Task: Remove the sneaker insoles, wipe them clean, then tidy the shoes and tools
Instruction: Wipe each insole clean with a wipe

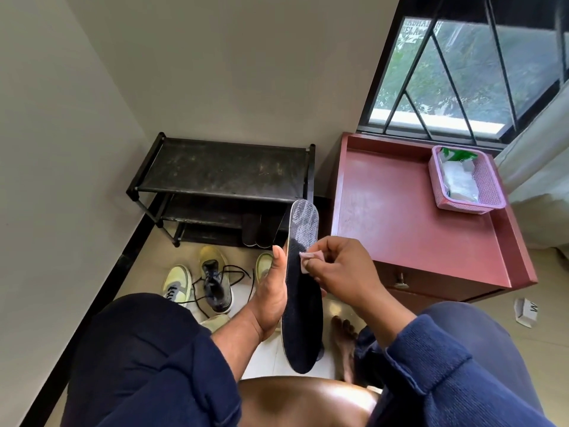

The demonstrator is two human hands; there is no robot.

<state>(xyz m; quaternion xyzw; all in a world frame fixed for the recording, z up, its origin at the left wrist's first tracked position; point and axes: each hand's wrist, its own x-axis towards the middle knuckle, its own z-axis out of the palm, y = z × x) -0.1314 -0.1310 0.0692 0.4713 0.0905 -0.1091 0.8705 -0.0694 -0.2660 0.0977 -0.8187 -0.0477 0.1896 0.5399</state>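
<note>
Two hands busy | left hand (271, 298) gripping insole (303, 291) upright | right hand (338, 269) pinching wipe (308, 260) against insole

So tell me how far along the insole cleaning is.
Done: at least one insole is out of its shoe. In hand: the left hand holds it while the right hand rubs a small wipe on it. Left: the sneakers lie unlaced on the floor, and the pink basket of supplies is still out.
</note>
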